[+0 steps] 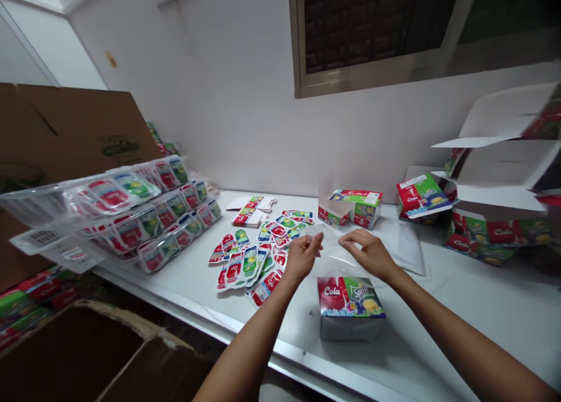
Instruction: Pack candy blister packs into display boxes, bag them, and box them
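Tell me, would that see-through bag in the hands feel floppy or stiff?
Probably floppy: the clear plastic bag drapes loosely between the left hand and right hand. Likely very light, since small pinches hold it up. Its smooth, shiny film may be slippery.

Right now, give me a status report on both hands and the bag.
Both pinch the clear bag: left hand, right hand. Cola box close by on the table, untouched. Beside left hand, loose sachets.

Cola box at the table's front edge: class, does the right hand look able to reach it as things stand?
Probably yes. The box lies close to the right hand, with nothing between them, though it and the left hand pinch a clear film it would need to release.
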